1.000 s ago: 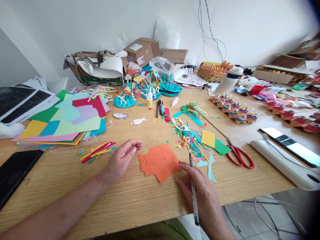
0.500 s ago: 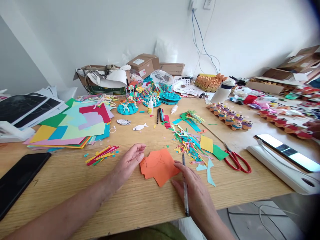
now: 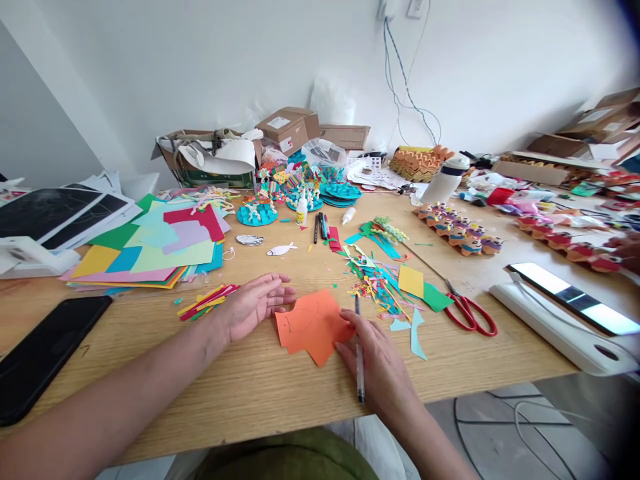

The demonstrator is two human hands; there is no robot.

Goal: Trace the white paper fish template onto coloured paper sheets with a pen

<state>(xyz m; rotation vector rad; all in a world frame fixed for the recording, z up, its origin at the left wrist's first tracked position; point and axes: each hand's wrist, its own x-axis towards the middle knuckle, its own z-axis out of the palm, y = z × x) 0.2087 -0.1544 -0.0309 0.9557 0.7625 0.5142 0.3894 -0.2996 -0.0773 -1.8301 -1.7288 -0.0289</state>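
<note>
A piece of orange paper with a fish outline drawn on it lies on the wooden table in front of me. My left hand is at its upper left edge, fingers apart and holding nothing. In my right hand a pen is held between the fingers, its dark tip pointing away from me. The thumb and fingertips of that hand touch the paper's right edge. Beyond the paper are a white paper fish and a fish with dark markings.
Red-handled scissors and paper scraps lie to the right. A stack of coloured paper, cut strips and a black phone are on the left. Another person's hand shows at the far right edge.
The orange paper has shifted and turned slightly, its left edge dropping away from my left hand. My left fingers have spread apart. My right hand still holds the pen.
</note>
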